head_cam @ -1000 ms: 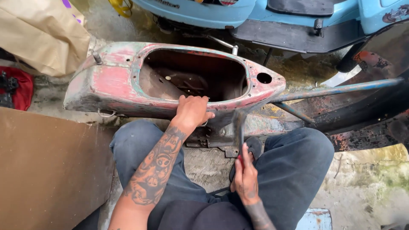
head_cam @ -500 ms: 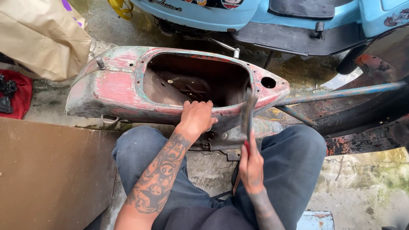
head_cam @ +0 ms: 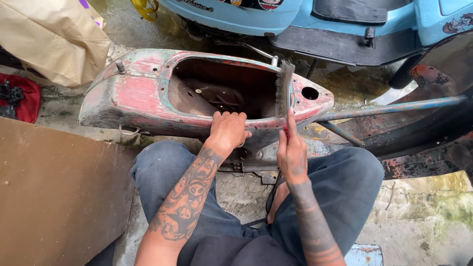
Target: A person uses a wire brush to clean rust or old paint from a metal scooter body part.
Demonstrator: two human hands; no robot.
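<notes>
Two hands on the job. Left hand (head_cam: 227, 129) has its fingers (head_cam: 229, 116) curled together over the near rim of the scooter body shell (head_cam: 133, 96), clamped on the edge; fingertips dip into the open cavity just beyond them. Right hand (head_cam: 291, 153) is closed around the handle of a wire brush (head_cam: 284, 88), index finger laid straight up along it. Brush stands upright, bristle head just past the fingertips, touching the shell rim at the cavity's right end.

Shell lies on its side across the person's lap line, faded red paint with grey-green patches, round hole just right of the brush. Rusty frame tube (head_cam: 394, 106) runs off to the right of the right hand.

Further out: blue scooter (head_cam: 276, 17) parked beyond the shell, round and oval stickers on its top edge, small picture sticker at its far right. Tan fabric bag (head_cam: 51, 42) up left of the left hand, red bag (head_cam: 22, 98) below it at the edge. Brown board (head_cam: 54, 197) lies left of the left forearm.
</notes>
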